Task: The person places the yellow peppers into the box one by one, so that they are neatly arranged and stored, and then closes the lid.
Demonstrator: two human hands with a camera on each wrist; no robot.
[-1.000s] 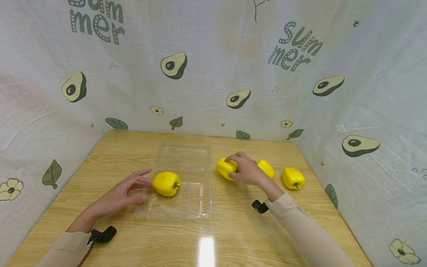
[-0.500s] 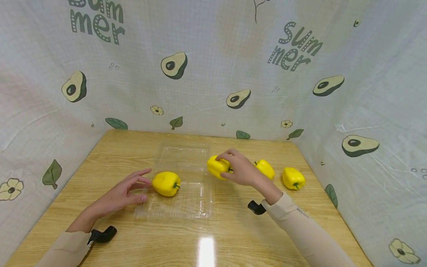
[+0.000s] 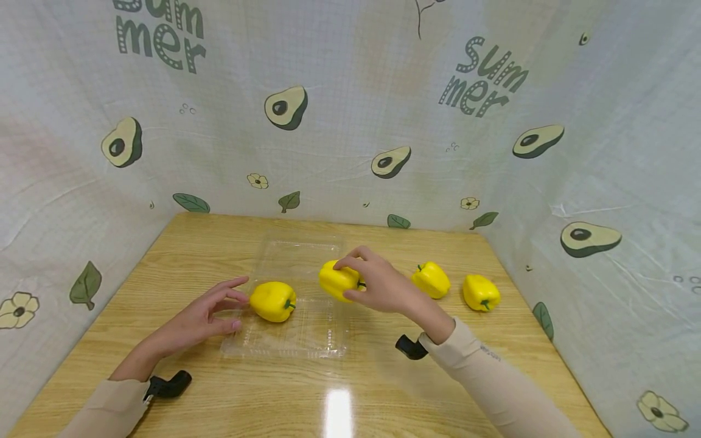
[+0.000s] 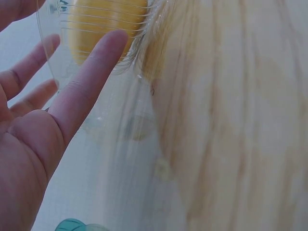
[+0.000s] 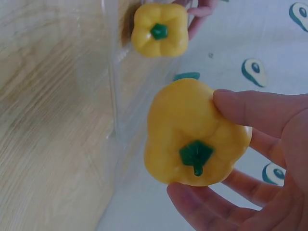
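Observation:
A yellow bell pepper [image 3: 335, 280] with a green stem is held between the thumb and fingers of my right hand [image 3: 386, 286], above the right side of a clear plastic clamshell container [image 3: 312, 337]. In the right wrist view the stem end of this held pepper [image 5: 180, 130] faces the camera. Another yellow bell pepper [image 3: 272, 302] lies in the left part of the container's near half. At the container's left edge is my left hand [image 3: 205, 316], its fingers spread and holding nothing. In the left wrist view a finger lies by the ribbed clear wall [image 4: 103, 21].
Two more yellow bell peppers, one nearer [image 3: 431, 280] and one farther right [image 3: 481, 292], lie on the wooden table [image 3: 263, 395]. The container's lid [image 3: 300, 258] is folded back behind it. A printed cloth [image 3: 339, 109] encloses the table's back and sides.
My right hand has carried the pepper leftward, from the table right of the container to above the container's right side. The left hand has stayed still.

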